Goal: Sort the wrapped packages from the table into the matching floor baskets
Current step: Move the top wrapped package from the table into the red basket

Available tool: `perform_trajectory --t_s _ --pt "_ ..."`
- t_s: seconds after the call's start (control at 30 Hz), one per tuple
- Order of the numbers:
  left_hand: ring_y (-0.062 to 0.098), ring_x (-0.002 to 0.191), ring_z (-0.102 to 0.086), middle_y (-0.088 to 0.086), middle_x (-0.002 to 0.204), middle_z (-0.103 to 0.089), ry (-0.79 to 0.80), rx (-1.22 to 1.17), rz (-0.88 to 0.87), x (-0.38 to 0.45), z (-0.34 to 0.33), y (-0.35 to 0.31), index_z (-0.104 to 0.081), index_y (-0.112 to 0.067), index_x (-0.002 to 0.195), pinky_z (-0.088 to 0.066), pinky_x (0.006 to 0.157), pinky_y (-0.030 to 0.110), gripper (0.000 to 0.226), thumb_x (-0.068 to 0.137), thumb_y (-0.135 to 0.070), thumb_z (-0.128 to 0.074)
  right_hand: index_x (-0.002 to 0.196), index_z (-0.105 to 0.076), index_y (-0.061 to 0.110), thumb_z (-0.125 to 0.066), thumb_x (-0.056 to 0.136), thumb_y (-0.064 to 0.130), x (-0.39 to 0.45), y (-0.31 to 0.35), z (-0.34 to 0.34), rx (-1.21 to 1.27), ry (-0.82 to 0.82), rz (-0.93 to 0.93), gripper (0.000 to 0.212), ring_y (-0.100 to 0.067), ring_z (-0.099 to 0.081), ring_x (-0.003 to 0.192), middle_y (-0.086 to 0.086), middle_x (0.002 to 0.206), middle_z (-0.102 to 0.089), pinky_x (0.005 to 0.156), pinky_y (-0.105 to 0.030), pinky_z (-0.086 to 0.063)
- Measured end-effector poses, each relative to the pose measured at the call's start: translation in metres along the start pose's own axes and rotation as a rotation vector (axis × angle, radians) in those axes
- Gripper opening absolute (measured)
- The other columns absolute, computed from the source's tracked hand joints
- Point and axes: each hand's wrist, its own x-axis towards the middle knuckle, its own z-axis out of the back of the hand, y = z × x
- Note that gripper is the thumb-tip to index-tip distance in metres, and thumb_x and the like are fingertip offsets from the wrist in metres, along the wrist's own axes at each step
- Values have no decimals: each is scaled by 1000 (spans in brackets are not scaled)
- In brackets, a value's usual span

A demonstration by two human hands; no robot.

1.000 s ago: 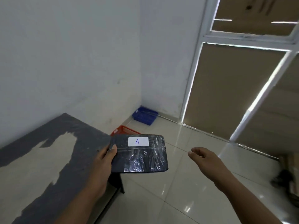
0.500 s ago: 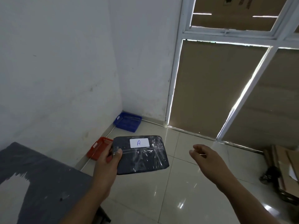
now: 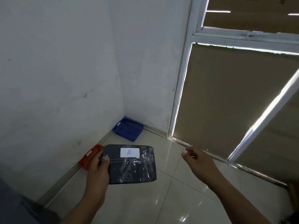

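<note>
Change since the earlier views: the grey table that filled the lower left of the frame is reduced to a dark sliver at the bottom-left corner; the two floor baskets sit larger and nearer the frame centre.
Meaning for the task: the person appears to be walking from the table toward the baskets; the carry step looks under way and the drop-off is not yet done.
Carried item: flat dark rectangular package wrapped in clear plastic film (image 3: 131, 164), held roughly level, lower centre of the frame, above the glossy tiled floor (image 3: 161, 199).
Package surface: film is wrinkled and throws glare streaks; corners are rounded; contents cannot be identified.
Package label: white rectangular sticker (image 3: 130, 152) near the far edge, marked with a handwritten blue letter A.
Left hand (image 3: 98, 172): grips the package's left edge, thumb pressed on top, fingers hidden underneath.
Right hand (image 3: 199, 162): empty, held clear of the package at right of centre, fingers loosely curled, touching nothing.
Red plastic slatted basket (image 3: 89, 157): on the floor against the white wall, left of the package and partly hidden behind it and the left hand.
Blue plastic slatted basket (image 3: 127, 131): in the room corner, above the package in the frame, apparently empty.
Basket tags: each carries a small pale tag; lettering is too small to read.
Matching judgement: which basket takes an A package cannot be settled from this view.
</note>
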Motion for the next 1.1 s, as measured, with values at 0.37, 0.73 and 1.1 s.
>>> perform_trajectory --t_s 0.37,0.73,1.1 --pt "0 75 -68 -9 102 -68 -314 -44 88 75 -38 19 -56 -28 120 -50 54 16 28 94 -28 -47 114 -61 20 -58 86 33 159 24 -19 -67 234 133 31 2 -54 85 2 103 -62 69 -23 -38" --pt "5 79 -70 -7 99 -72 -483 -70 134 208 -13 39 -64 -27 114 -52 64 23 26 94 -24 -48 122 -54 18 -56 88 34 306 97 -132 -164 412 209 38 -6 -51 87 3 104 -56 78 -26 -38" --pt "28 94 -68 10 112 -67 -627 -147 225 325 12 54 -61 -27 115 -57 78 45 29 87 -21 -62 127 -50 15 -56 88 33 449 157 -252 -227 650 290 43 -13 -51 97 -5 116 -59 85 -29 -41"
